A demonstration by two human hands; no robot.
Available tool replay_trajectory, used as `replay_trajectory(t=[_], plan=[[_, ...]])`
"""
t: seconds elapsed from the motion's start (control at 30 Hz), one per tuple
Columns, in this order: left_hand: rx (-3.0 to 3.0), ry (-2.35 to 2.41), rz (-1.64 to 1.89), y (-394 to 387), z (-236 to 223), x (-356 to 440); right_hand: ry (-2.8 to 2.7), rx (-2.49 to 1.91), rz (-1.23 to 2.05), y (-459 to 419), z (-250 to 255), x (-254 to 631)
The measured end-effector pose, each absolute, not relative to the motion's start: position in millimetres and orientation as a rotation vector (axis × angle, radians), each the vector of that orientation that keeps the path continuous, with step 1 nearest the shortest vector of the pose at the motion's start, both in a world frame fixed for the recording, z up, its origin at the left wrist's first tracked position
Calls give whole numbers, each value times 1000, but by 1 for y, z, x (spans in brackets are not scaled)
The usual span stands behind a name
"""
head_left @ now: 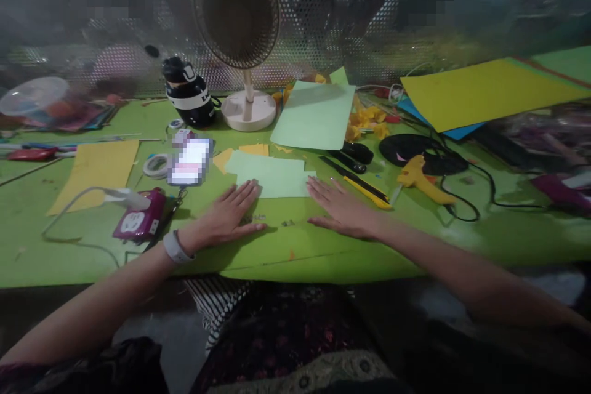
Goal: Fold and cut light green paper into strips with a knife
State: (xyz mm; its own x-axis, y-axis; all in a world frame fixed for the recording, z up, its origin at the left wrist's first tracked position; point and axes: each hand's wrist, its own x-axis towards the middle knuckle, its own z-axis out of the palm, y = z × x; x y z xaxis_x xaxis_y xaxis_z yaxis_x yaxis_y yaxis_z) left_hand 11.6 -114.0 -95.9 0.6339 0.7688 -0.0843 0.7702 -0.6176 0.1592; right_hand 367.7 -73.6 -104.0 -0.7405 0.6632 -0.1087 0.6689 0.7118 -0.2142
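Observation:
Both palms face down on the green table (277,252), fingers stretched out. My left hand (226,215) touches the left lower edge of some pale green paper (272,175) with its fingertips. At the paper's right lower corner lie the fingers of my right hand (339,203). The pale green paper looks like overlapping pieces lying flat, with orange paper scraps (253,149) showing behind it. Just beyond my right hand rests a yellow and black utility knife (364,189). A phone (190,161) with a lit screen lies beyond my left hand.
A desk fan (248,112) and a black bottle (191,98) stand at the back. Right of my hand lie a yellow glue gun (422,181) and its cord. Larger sheets, one pale green (314,114) and one yellow (489,92), lie behind. A purple power bank-like box (140,217) sits left.

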Motion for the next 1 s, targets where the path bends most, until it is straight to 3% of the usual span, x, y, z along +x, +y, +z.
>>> replay_trajectory(t=[0.2, 0.37, 0.47, 0.63, 1.0], plan=[[2638, 1350, -60, -118, -97, -6, 2840, 1175, -296, -70, -94, 379], [2605, 1377, -82, -116, -94, -2, 2918, 1248, -228, -58, -43, 336], [2604, 1387, -96, -115, -94, -2, 2749, 1576, -541, -50, -15, 287], [2595, 1397, -103, -117, -91, 0, 2293, 1400, -1222, -30, -19, 224], [2629, 1396, -74, -118, -93, -1, 2079, 1410, -1331, -13, -42, 216]])
